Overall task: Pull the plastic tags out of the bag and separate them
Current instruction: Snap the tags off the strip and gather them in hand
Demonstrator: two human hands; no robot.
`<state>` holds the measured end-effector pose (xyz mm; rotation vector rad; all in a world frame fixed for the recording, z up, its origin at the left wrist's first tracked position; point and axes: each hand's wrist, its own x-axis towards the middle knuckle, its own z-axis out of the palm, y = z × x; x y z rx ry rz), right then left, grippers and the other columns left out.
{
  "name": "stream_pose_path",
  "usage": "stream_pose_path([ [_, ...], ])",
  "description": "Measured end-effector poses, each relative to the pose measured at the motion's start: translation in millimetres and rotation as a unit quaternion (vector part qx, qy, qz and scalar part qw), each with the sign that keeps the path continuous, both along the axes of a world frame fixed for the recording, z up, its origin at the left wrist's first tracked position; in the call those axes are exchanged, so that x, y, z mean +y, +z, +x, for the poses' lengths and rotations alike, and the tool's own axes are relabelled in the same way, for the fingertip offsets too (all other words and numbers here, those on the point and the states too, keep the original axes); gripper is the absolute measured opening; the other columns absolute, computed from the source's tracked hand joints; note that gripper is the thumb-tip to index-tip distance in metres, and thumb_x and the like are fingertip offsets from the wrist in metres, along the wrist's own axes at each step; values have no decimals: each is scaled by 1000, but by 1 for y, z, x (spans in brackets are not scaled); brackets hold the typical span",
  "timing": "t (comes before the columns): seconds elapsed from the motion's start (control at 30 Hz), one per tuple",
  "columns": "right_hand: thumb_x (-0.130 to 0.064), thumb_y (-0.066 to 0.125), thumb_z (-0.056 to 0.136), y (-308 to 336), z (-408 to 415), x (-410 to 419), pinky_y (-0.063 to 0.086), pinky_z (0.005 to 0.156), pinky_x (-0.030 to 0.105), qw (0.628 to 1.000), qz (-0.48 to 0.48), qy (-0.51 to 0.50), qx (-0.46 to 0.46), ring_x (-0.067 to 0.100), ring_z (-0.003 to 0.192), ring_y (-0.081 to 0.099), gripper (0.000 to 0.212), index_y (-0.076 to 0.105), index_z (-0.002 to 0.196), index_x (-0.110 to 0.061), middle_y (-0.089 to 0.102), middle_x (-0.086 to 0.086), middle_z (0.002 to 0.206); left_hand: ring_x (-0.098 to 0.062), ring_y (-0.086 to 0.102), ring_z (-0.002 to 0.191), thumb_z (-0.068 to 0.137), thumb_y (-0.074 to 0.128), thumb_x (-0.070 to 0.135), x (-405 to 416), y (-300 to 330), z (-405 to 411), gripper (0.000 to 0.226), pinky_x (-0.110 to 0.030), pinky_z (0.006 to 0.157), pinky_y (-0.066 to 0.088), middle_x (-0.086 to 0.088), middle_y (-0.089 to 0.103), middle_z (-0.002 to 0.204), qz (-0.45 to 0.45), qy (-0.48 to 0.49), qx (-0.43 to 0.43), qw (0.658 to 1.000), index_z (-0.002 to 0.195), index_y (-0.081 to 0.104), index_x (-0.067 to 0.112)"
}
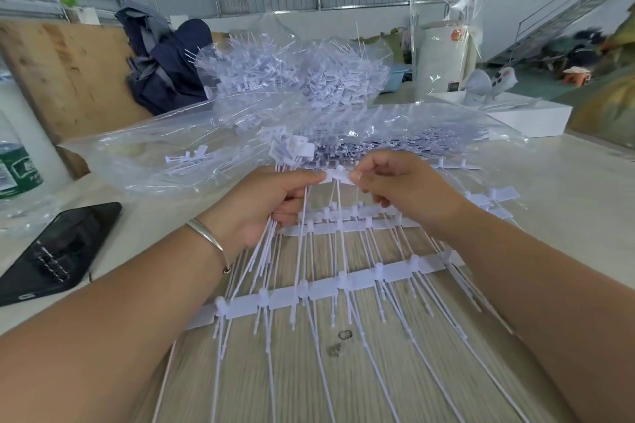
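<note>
Both hands meet over the counter (567, 182), pinching one white plastic tag (338, 177) between them: the left hand (271, 206) nips its left end and also grips a bundle of separated tags (275, 244), the right hand (398, 185) nips its right end. Joined tag strips (326, 288) lie beneath. The clear bag (165, 154) of tags lies just behind, a black phone (58, 251) to the left.

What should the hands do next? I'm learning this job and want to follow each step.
Probably snap the pinched tag free: the left hand and right hand each pinch one end of its flat head, and the left already holds a bundle of separated tags. Joined strips lie on the table below.
</note>
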<state>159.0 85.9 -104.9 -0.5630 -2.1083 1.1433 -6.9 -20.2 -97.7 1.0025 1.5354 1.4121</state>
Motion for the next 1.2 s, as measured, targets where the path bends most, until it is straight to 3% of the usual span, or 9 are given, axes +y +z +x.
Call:
stream_pose_path([
  [0.13,-27,64,89,2,3,2,43,61,26,997,-68,29,4,13,60,50,24,63,87,-3,58,2,69,-6,19,33,85,64,30,-4,4,3,46,-18,40,17,8,24,39,4,-91,-35,995,46,39,24],
  [0.3,-55,63,71,8,4,-3,43,59,24,989,-117,93,-7,11,56,50,48,66,85,-9,59,2,69,-2,21,31,86,58,29,-7,5,-1,42,-15,36,16,7,20,41,34,-194,-155,968,56,31,18],
  [0.5,-54,66,71,5,-2,-14,45,61,24,980,-124,156,15,13,59,51,40,66,81,-15,61,0,66,3,31,33,78,70,39,-14,8,9,39,-11,35,29,12,36,45,30,-316,-144,937,79,51,4],
  [0.6,-51,62,76,5,-3,-15,45,60,23,978,-139,157,27,14,60,52,48,65,92,-5,61,3,70,2,27,32,82,67,36,-12,10,11,44,-12,34,27,11,33,45,40,-263,-121,956,94,51,-3],
  [0.7,-42,57,86,5,-4,-13,46,62,26,976,-171,131,28,16,62,55,48,61,102,3,61,9,77,0,25,32,82,65,27,-8,9,10,23,-11,32,19,9,32,51,52,-192,-164,966,72,53,11],
  [0.77,-35,57,89,5,-5,-14,46,61,27,973,-192,122,39,18,63,56,33,60,99,-4,63,12,83,-1,25,32,80,64,25,-5,7,9,20,-11,31,16,7,34,56,48,-161,-189,968,69,49,19],
  [0.87,-35,64,80,7,-2,-12,48,60,26,962,-238,124,60,17,62,61,37,55,103,-8,70,13,90,-1,25,33,75,69,23,-4,5,9,13,-10,28,18,5,45,64,56,-119,-190,973,68,58,21],
  [1.0,-20,62,83,9,1,-7,47,50,21,935,-313,133,99,13,46,55,15,55,93,-11,71,15,84,0,28,33,74,71,27,-5,5,11,14,-12,29,20,4,64,68,54,-65,-132,988,61,69,21],
  [1.2,-16,65,76,11,3,0,46,44,17,900,-384,160,131,9,41,52,18,58,92,-10,73,14,85,-3,26,32,91,63,27,-8,6,14,22,-15,32,20,6,53,52,42,-40,-23,998,74,53,16],
])
